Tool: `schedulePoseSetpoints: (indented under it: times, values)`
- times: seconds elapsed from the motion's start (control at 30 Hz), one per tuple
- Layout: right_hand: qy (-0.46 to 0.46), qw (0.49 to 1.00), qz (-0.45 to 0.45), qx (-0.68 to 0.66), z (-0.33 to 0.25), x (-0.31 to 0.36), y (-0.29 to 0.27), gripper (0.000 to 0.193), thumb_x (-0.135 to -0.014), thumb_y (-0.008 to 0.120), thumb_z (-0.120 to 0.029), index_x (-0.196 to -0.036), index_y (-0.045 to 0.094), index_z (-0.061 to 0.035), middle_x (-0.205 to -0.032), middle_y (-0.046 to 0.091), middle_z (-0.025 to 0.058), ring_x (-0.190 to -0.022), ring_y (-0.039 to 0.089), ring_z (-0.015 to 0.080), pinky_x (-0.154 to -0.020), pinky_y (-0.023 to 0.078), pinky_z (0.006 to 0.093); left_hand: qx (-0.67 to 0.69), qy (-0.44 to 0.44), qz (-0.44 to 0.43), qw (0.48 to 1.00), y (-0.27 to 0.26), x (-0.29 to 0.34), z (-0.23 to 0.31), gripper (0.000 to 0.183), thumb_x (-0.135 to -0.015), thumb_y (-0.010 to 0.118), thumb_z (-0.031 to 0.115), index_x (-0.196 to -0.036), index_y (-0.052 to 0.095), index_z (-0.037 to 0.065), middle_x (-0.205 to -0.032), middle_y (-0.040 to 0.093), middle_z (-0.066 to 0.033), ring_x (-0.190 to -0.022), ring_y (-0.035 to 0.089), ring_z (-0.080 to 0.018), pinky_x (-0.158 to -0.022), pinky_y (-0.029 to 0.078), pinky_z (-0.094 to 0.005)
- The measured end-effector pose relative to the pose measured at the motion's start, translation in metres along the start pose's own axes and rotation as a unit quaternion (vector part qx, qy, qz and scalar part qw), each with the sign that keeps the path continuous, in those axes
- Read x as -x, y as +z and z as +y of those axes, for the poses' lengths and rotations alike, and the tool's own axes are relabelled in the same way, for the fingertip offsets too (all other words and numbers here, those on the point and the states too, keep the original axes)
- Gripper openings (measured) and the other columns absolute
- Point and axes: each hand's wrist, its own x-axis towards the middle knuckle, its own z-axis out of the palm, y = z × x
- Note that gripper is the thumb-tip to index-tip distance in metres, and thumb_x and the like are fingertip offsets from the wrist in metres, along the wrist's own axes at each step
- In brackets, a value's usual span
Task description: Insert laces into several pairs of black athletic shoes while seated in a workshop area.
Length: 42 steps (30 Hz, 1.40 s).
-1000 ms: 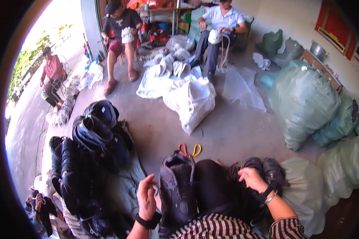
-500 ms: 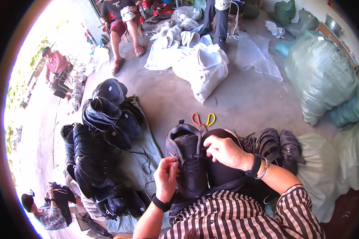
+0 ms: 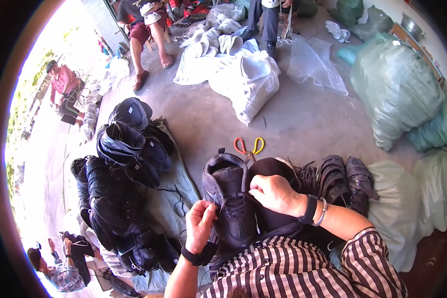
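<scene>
A black lace-up sneaker (image 3: 232, 223) rests on my lap with its toe toward me and its collar away. My left hand (image 3: 200, 223) is closed in a pinch at the shoe's left side, level with the lacing. On the other side my right hand (image 3: 277, 193) is closed too, thumb and fingers pressed together over my dark-clad knee. Dark shoelaces (image 3: 235, 202) cross the shoe's tongue and run out toward both hands; their ends are hidden in my fingers. Just beyond the shoe, scissors (image 3: 249, 150) with one red and one yellow handle lie with blades toward me.
Piled black shoe uppers (image 3: 119, 203) cover a pale sheet at my left. More dark uppers (image 3: 333, 181) lie to my right, beside pale sacks (image 3: 390, 208). Large green sacks (image 3: 395, 94) stand farther right. A white sack (image 3: 246, 92) lies ahead, near seated people.
Both hands remain at the shoe's sides. My right hand has closed more tightly and come down a little toward the lacing. The whole view has shifted slightly.
</scene>
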Motion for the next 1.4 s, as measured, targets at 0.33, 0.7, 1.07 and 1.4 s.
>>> schedulePoseSetpoints:
  times: [0.33,0.7,1.07,1.4]
  values:
    - [0.101,0.967,-0.140,-0.186,-0.001,-0.011,-0.008,0.009,-0.087,0.058,-0.010,-0.088,0.057,-0.0009,-0.065,0.062,0.0060,-0.053,0.059,0.0113,-0.051,0.047,0.0247,0.054,0.037,-0.007,0.998,0.004,-0.005,-0.003,0.012,-0.091,0.061,0.014,-0.084,0.060,0.003,-0.078,0.056,0.0050,-0.069,0.045,-0.0027,-0.063,0.037,-0.0182]
    - [0.093,0.957,-0.188,-0.200,-0.002,-0.015,-0.019,0.008,-0.088,0.052,-0.004,-0.093,0.055,0.0026,-0.075,0.064,0.0086,-0.061,0.062,0.0116,-0.057,0.049,0.0247,-0.047,0.046,-0.005,0.998,0.006,-0.020,0.016,0.019,-0.088,0.063,0.015,-0.075,0.057,0.002,-0.068,0.048,0.0079,-0.064,0.041,-0.0025,-0.056,0.035,-0.0206]
    - [-0.329,0.905,0.075,0.259,-0.013,-0.018,-0.017,0.015,-0.073,0.066,-0.011,-0.087,0.062,-0.0068,-0.097,0.056,0.0057,-0.087,0.056,0.0206,-0.073,0.049,0.0324,-0.491,0.302,-0.004,0.817,0.010,-0.034,0.050,0.014,-0.073,0.072,0.016,-0.075,0.061,0.008,-0.074,0.059,-0.0083,-0.072,0.056,-0.0226,-0.063,0.047,-0.0348]
    - [-0.310,0.900,-0.112,0.284,-0.016,-0.035,-0.022,0.004,-0.072,0.059,-0.007,-0.073,0.056,-0.0042,-0.084,0.052,0.0092,-0.079,0.059,0.0247,-0.068,0.050,0.0358,-0.540,0.401,-0.179,0.718,-0.025,-0.056,0.081,0.030,-0.056,0.078,0.016,-0.083,0.066,0.015,-0.086,0.055,0.0008,-0.087,0.056,-0.0200,-0.074,0.050,-0.0330]
